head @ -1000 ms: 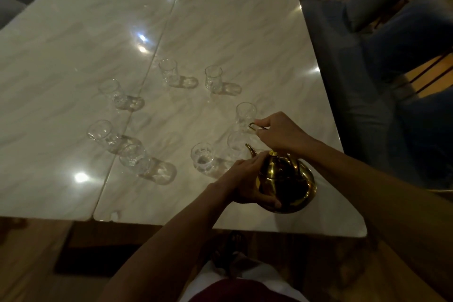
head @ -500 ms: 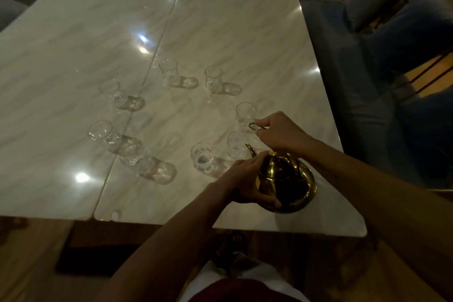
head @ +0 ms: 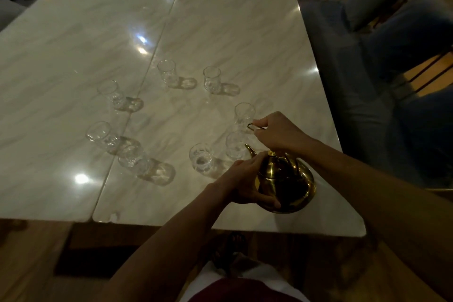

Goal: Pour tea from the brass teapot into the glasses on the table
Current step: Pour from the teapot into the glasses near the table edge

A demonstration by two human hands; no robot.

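Brass teapot (head: pixel 285 180): rigid, slick, likely heavy. Right hand (head: pixel 278 133) grips its handle; left hand (head: pixel 247 184) cups the body. Glasses (head: pixel 200 160) fragile, tippy.

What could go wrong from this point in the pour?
1. The left hand cups the body of the brass teapot; if the tea is hot, that grip may slip or let go.
2. The spout sits close to two glasses, the nearest glass and the front glass; a tilt could knock one or miss its narrow mouth.
3. The right hand holds only the thin handle, which likely gives weak control of the tilt.
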